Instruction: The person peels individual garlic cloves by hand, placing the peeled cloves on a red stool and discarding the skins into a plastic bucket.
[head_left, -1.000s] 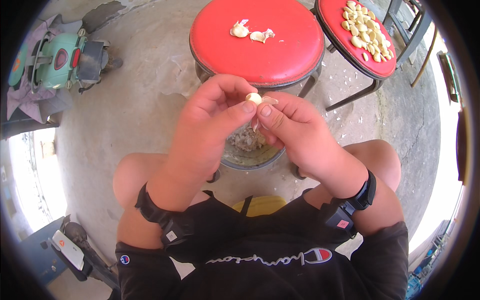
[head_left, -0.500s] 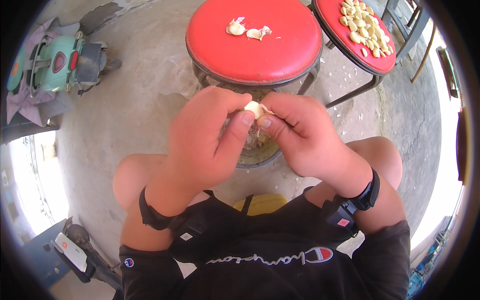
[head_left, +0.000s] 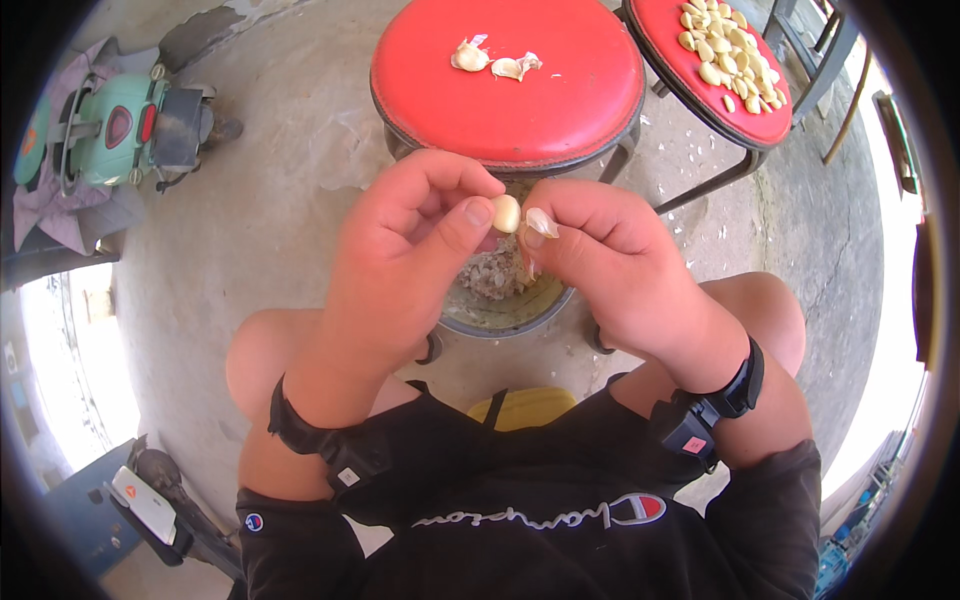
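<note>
Between the thumb and forefinger of my left hand [head_left: 405, 245] is a peeled garlic clove [head_left: 506, 213], pale and smooth. My right hand [head_left: 610, 250] pinches a thin, whitish piece of garlic skin [head_left: 541, 223] just to the right of the clove. A small gap separates the two. Below both hands sits a round basin [head_left: 515, 318] holding a heap of garlic skins [head_left: 495, 275], partly hidden by my fingers. On the red stool [head_left: 510, 125] in front lie unpeeled garlic cloves [head_left: 508, 68] with bits of loose skin.
A second red stool [head_left: 668, 22] at the far right carries a pile of peeled cloves [head_left: 730, 50]. Skin scraps dot the concrete floor [head_left: 250, 190]. A green scooter [head_left: 118, 125] stands at the left. Something yellow [head_left: 525, 408] lies below me, between my legs.
My hands have drawn slightly apart. The skin has come away from the clove into my right fingers, and the clove stays in my left. More of the basin shows.
</note>
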